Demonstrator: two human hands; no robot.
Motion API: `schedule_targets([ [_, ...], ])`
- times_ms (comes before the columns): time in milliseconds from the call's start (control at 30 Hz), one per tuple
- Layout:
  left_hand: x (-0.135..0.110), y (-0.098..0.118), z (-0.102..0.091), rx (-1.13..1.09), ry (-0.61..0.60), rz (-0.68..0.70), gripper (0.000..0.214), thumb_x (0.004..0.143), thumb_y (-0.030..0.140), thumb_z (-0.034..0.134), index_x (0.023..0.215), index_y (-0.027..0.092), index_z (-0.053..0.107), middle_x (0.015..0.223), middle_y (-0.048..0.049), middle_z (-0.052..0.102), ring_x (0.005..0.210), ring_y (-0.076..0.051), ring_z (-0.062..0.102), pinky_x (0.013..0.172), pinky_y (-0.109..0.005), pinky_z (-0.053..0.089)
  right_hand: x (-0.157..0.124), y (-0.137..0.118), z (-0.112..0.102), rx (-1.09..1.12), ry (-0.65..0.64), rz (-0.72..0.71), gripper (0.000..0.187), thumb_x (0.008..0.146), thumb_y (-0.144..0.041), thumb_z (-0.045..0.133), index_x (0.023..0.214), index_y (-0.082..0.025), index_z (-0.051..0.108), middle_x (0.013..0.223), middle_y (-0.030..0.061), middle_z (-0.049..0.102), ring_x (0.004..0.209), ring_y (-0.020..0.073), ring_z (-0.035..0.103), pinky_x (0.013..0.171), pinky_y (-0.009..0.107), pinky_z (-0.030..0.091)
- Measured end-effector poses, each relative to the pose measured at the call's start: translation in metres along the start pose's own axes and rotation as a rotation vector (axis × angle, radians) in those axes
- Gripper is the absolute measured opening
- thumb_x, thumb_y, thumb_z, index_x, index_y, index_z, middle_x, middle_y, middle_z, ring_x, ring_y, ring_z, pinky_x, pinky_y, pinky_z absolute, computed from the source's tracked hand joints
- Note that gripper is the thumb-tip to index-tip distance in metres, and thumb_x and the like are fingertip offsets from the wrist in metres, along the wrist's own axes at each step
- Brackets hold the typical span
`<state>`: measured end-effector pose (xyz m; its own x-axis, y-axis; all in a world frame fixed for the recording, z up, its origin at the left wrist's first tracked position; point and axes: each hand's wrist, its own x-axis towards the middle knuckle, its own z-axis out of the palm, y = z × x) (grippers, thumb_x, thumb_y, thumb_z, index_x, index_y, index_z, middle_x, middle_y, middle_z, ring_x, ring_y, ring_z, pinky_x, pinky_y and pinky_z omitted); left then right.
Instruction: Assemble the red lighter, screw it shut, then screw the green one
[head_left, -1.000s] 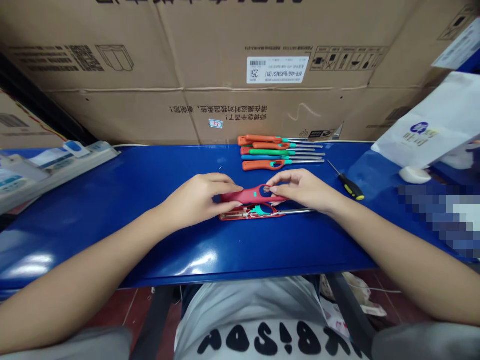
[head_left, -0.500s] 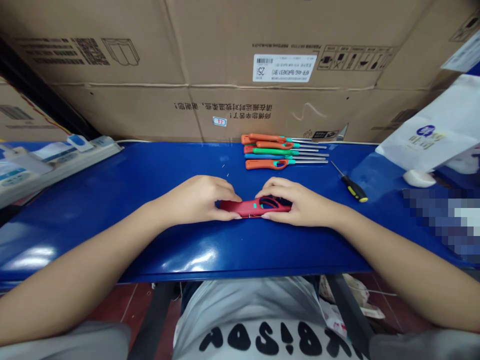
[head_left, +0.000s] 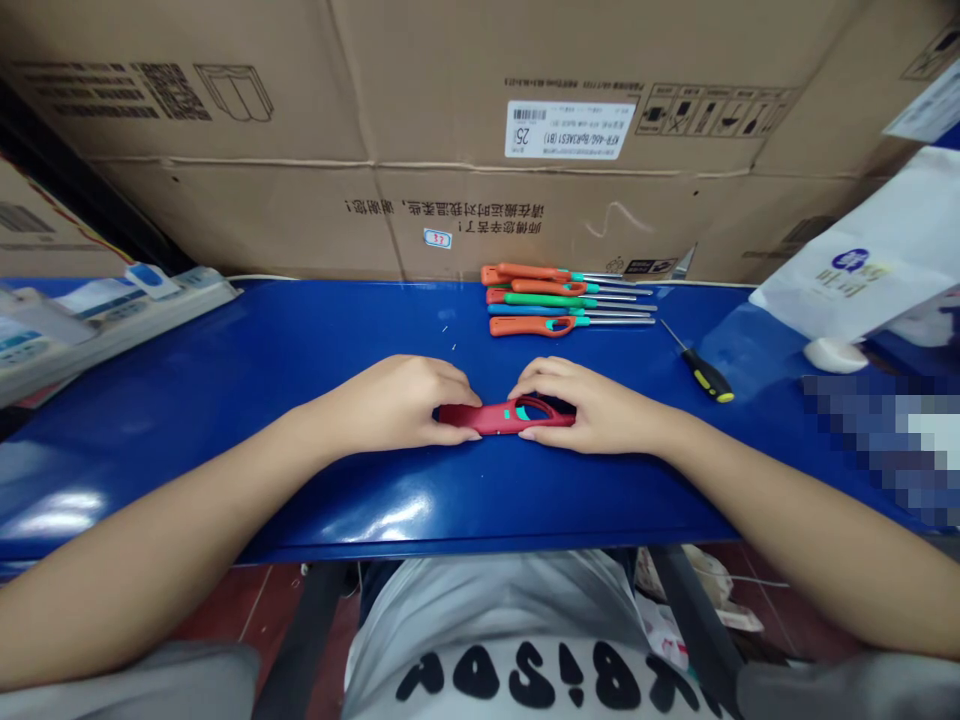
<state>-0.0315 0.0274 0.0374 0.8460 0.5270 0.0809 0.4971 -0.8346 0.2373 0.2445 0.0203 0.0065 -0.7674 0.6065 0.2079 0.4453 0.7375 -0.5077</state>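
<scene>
Red plastic handle is lying crosswise on the blue tabletop, spanning the gap between the fingers of both hands. The left hand is gripping its left end: fingers are curling over the far edge, the thumb is pressing the near edge, and the opening is only as wide as the handle. The right hand is holding the looped end in a similar partly closed grip, its palm hiding the tip. Between the two sets of fingers, a turquoise trigger is showing in the loop (its lower part is being covered by the shell). Beyond the right fingers, an orange lighter is lying nearest in a row with a blue lighter and a green lighter. Farther right of those fingers, a screwdriver is resting diagonally.
</scene>
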Motion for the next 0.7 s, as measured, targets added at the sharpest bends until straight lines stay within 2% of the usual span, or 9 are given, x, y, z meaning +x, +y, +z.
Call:
schedule_targets([
  [333, 0.0004, 0.0013, 0.0015, 0.014, 0.018, 0.011, 0.027, 0.094, 0.039, 0.067, 0.110, 0.020, 0.076, 0.099, -0.0041, 0.076, 0.088, -0.019, 0.070, 0.076, -0.026, 0.048, -0.0005, -0.0005, -0.0014, -0.005, 0.011, -0.010, 0.031, 0.089, -0.032, 0.071, 0.117, -0.019, 0.065, 0.114, 0.0092, 0.065, 0.107, 0.0226, 0.062, 0.098, 0.041, 0.051],
  [700, 0.0016, 0.0039, 0.0013, 0.017, -0.017, -0.022, 0.026, 0.093, 0.039, 0.069, 0.109, 0.020, 0.076, 0.099, -0.0037, 0.075, 0.088, -0.019, 0.071, 0.076, -0.027, 0.048, -0.0004, -0.0005, -0.0003, -0.003, 0.008, -0.015, 0.030, 0.090, -0.032, 0.071, 0.116, -0.018, 0.066, 0.114, 0.0103, 0.066, 0.106, 0.0239, 0.063, 0.098, 0.042, 0.051],
])
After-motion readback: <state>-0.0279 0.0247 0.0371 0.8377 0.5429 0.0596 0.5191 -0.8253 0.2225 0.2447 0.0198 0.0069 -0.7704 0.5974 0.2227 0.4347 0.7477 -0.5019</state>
